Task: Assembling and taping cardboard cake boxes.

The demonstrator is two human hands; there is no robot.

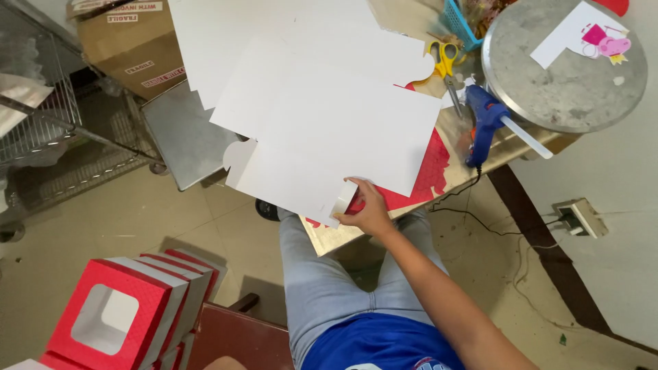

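Note:
My right hand [370, 211] rests at the near edge of a small metal table [480, 161] and grips a white roll of tape [343, 198]. The roll touches the lower edge of a large white card sheet [343, 130] that lies over a red patterned sheet [428, 175]. More white sheets [260, 41] are stacked further back. My left hand is out of view. My legs in grey trousers [322, 274] show below the table.
Yellow-handled scissors [445, 65] and a blue glue gun [485, 122] lie right of the sheets, beside a round metal tray [569, 103] with paper cutouts. Red window boxes [130, 308] stand on the floor at lower left. A cardboard carton [133, 44] sits by a wire rack [41, 116].

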